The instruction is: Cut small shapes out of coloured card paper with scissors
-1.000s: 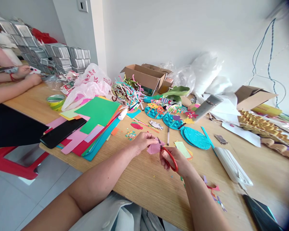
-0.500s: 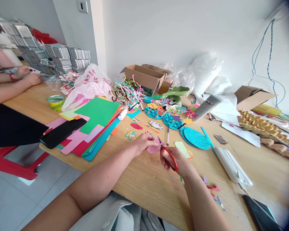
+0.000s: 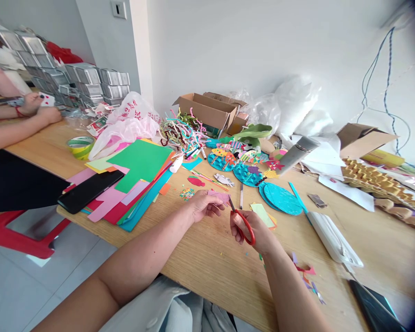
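Observation:
Between the fingers of my left hand is a small piece of pink paper, held above the table. My right hand is closed round the red handles of a pair of scissors. The dark blades point up and away from me, their tips at the right edge of the paper. Just beyond my hands lie a red paper cutout, a white fish-shaped cutout and a pen. Pale green paper rests beside my right hand.
Coloured sheets with a black phone are stacked at left. Turquoise discs and a grey flask stand behind my right hand. A white power strip lies right. Another person's hands hold a card, far left.
My left hand has turned and tilted the pink paper, its lower fingers now loosened. The scissors have come from across the paper to its edge. The other person's card has been raised.

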Action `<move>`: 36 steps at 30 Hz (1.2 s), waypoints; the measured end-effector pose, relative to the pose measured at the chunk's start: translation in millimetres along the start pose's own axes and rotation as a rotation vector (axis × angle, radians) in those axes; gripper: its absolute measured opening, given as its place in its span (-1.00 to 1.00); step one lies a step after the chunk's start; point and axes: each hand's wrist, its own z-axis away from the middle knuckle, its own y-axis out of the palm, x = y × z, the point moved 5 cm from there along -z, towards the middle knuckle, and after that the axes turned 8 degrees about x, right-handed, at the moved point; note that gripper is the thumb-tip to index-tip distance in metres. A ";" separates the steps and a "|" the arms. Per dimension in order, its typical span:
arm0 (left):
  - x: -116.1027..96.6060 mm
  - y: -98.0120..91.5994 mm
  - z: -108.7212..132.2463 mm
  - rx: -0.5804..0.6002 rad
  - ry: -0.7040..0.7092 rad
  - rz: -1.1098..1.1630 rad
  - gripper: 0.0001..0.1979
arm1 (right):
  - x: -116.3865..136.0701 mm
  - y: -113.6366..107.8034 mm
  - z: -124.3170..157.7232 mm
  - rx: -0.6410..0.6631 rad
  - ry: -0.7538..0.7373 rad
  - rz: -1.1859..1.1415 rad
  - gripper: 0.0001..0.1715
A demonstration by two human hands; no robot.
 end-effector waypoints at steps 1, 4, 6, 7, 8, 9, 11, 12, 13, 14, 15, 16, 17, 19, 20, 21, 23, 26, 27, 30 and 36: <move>-0.3 -1.0 -0.6 -0.012 0.010 0.012 -0.71 | 0.3 0.5 -0.1 -0.001 0.000 -0.004 -0.55; -3.6 -1.4 -1.2 -0.036 0.063 0.068 -0.77 | 0.6 2.2 -0.9 -0.013 0.001 -0.018 -0.54; -5.5 -0.5 -0.6 -0.050 0.086 0.122 -0.80 | 0.8 3.7 -1.4 -0.020 0.000 -0.029 -0.53; -5.9 0.3 -0.2 -0.053 0.087 0.146 -0.80 | 0.9 4.3 -1.6 -0.023 0.000 -0.032 -0.52; -5.7 1.4 0.2 -0.050 0.077 0.165 -0.80 | 1.1 4.7 -1.6 -0.026 0.000 -0.034 -0.51; -5.1 3.0 0.5 -0.038 0.061 0.177 -0.79 | 1.3 5.0 -1.6 -0.030 -0.001 -0.035 -0.51; -3.6 6.6 0.9 0.007 0.030 0.185 -0.76 | 1.7 5.0 -1.4 -0.035 -0.003 -0.029 -0.51; -2.9 8.1 0.9 0.027 0.022 0.181 -0.73 | 1.8 4.9 -1.3 -0.037 -0.005 -0.022 -0.51; -2.5 8.7 0.8 0.038 0.022 0.175 -0.72 | 1.8 4.8 -1.3 -0.037 -0.006 -0.014 -0.51; -2.3 8.7 0.5 0.040 0.027 0.167 -0.72 | 1.6 4.7 -1.5 -0.036 -0.007 -0.006 -0.51; -2.1 8.1 0.2 0.034 0.033 0.160 -0.73 | 1.2 4.8 -1.7 -0.034 -0.006 -0.003 -0.51; -1.7 7.0 -0.2 0.024 0.037 0.153 -0.74 | 0.5 4.9 -2.0 -0.031 -0.004 -0.004 -0.49; -1.3 5.8 -0.6 0.012 0.040 0.148 -0.75 | -0.2 5.3 -2.4 -0.027 -0.001 -0.010 -0.48; -0.9 3.7 -1.2 -0.008 0.048 0.140 -0.75 | -1.6 6.0 -3.2 -0.021 0.005 -0.024 -0.46; -1.0 3.1 -1.3 -0.011 0.056 0.134 -0.74 | -1.9 6.4 -3.5 -0.019 0.007 -0.028 -0.45; -1.3 2.8 -1.2 -0.014 0.065 0.127 -0.73 | -2.1 6.7 -3.7 -0.018 0.007 -0.031 -0.45; -1.7 2.6 -0.9 -0.021 0.076 0.114 -0.72 | -2.2 7.1 -3.7 -0.017 0.007 -0.037 -0.44; -2.0 2.4 -0.3 -0.040 0.081 0.091 -0.73 | -2.2 7.2 -3.4 -0.011 -0.001 -0.048 -0.43; -2.1 2.6 -0.2 -0.042 0.084 0.083 -0.75 | -2.3 7.2 -3.3 -0.007 -0.007 -0.053 -0.42; -2.2 3.2 -0.5 -0.043 0.090 0.065 -0.79 | -2.4 7.5 -3.2 0.008 -0.021 -0.069 -0.42; -2.2 2.3 -0.4 -0.083 0.089 0.042 -0.79 | -1.6 8.2 -2.8 0.003 -0.021 -0.079 -0.41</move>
